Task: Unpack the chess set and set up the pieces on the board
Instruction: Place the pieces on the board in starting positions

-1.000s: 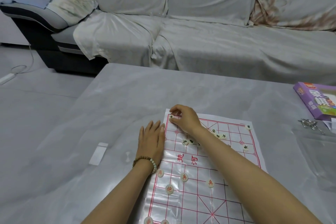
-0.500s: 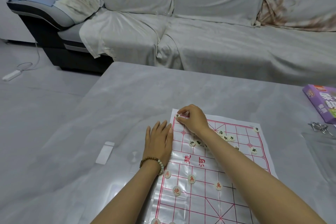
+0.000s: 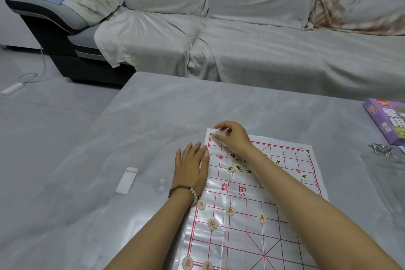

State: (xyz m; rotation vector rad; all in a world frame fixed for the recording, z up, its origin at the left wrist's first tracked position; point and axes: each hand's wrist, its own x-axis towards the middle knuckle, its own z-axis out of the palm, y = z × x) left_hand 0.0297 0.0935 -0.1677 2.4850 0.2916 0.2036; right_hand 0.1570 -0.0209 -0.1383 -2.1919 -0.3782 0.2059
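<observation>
A thin plastic xiangqi board [image 3: 287, 184] with red grid lines lies on the grey table. My left hand [image 3: 191, 169] rests flat on the board's left edge, fingers straight. My right hand [image 3: 233, 137] reaches over to the far left corner, and its fingertips touch a round white piece [image 3: 211, 135] there. A cluster of black-lettered pieces [image 3: 237, 167] lies under my right wrist. Red-lettered pieces [image 3: 230, 210] stand in rows on the near half. Two black pieces [image 3: 304, 176] sit on the right side.
A purple game box [image 3: 385, 123] lies at the table's right edge, with a clear plastic bag [image 3: 388, 177] and a metal object [image 3: 382, 151] in front of it. A white slip [image 3: 127, 180] lies left of the board. A covered sofa [image 3: 241, 39] stands behind the table.
The view has shifted slightly. My right hand stays at the far left corner with its fingers on the piece; my left hand keeps pressing the board's edge.
</observation>
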